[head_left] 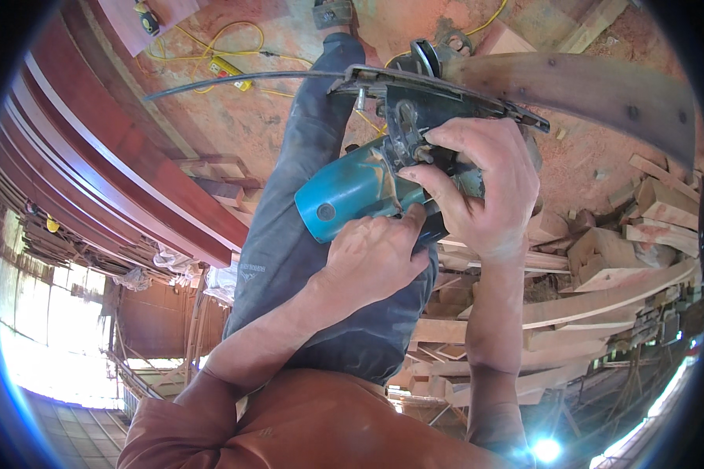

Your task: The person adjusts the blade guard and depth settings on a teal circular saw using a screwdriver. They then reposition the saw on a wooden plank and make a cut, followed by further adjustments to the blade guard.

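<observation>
A portable circular saw with a teal motor housing (328, 199) rests across my thigh, its dark base plate (461, 95) turned away from me. Beneath the housing, my left hand (377, 254) is closed around the saw's dark handle. My right hand (489, 176) curves over the saw's right side. Its thumb and index finger close in on a small metal fitting (424, 152) beside the dark bracket (405, 125). A black cord (250, 78) shows beyond the saw on the left. My right hand covers part of the saw body.
A long curved wooden plank (578, 86) lies at the far right. Wood offcuts (602, 258) are piled on the right. Long reddish boards (125, 156) are stacked at left. A yellow cord (238, 31) and a yellow power strip (228, 72) lie on the dusty floor.
</observation>
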The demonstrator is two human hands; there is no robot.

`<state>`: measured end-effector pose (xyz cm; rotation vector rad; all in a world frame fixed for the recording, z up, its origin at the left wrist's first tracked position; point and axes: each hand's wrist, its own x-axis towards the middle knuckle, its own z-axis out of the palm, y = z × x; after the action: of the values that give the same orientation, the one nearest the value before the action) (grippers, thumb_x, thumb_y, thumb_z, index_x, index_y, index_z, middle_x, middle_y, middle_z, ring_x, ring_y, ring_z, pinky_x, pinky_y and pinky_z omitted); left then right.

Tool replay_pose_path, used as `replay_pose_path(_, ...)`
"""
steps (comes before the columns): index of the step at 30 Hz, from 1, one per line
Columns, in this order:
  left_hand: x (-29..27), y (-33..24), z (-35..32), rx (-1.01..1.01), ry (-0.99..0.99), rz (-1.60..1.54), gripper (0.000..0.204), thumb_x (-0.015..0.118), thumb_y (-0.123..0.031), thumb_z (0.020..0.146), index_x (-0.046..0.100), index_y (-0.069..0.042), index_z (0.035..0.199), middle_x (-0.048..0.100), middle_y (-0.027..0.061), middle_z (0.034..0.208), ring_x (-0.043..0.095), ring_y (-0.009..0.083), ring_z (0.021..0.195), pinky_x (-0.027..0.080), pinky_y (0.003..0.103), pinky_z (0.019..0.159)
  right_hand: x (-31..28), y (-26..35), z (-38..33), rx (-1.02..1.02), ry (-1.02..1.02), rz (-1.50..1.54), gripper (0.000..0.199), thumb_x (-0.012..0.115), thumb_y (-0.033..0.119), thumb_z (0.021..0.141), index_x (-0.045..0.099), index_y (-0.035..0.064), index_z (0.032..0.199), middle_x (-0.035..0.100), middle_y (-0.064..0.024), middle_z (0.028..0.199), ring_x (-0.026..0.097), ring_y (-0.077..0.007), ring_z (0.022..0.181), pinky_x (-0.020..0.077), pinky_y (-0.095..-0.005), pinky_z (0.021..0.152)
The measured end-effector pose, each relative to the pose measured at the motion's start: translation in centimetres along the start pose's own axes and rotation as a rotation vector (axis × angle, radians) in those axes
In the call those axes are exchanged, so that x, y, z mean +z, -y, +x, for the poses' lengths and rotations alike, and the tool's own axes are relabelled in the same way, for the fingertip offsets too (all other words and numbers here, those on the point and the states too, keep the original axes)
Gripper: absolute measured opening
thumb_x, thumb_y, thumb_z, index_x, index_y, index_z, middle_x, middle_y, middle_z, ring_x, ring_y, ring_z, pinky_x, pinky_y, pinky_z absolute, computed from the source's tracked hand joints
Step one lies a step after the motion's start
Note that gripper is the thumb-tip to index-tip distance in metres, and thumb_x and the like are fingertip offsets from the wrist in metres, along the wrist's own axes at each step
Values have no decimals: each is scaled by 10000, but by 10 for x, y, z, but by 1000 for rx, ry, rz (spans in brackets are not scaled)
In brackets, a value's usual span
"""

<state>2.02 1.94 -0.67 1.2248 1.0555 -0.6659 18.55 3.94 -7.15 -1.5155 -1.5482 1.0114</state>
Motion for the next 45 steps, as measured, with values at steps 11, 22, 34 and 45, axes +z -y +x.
replay_pose_path(11, 2, 0, -1, 60, -44, 3, 402, 725, -226, 877, 625, 15, 1183, 733, 214, 750, 762, 393, 750, 608, 508, 693, -5, 2, 1, 2, 50, 0, 346, 910, 71, 690, 813, 78, 1023, 794, -35, 1037, 680, -236, 834, 564, -338, 693)
replay_pose_path(22, 4, 1, -1, 53, -45, -11, 367, 735, -229, 876, 635, -1, 1145, 732, 213, 757, 758, 389, 759, 597, 513, 699, -4, 6, 0, 15, 55, -45, 416, 917, 42, 705, 707, 84, 1062, 756, -48, 962, 646, -262, 775, 512, -378, 663)
replay_pose_path(34, 26, 36, -4, 247, -275, -150, 233, 786, -235, 858, 727, -63, 1003, 746, 166, 867, 738, 374, 796, 562, 502, 686, 63, 47, -15, 310, -399, -163, 414, 936, -15, 757, 549, 49, 890, 682, -146, 866, 706, -261, 787, 532, -343, 626)
replay_pose_path(45, -80, 54, -51, -135, -40, -286, 301, 801, -138, 891, 633, -7, 1103, 719, 120, 852, 708, 245, 774, 552, 380, 753, 2, -46, -76, 845, -613, 548, 288, 548, 215, 1120, 651, 12, 1296, 738, -115, 1231, 633, -124, 917, 558, -330, 856)
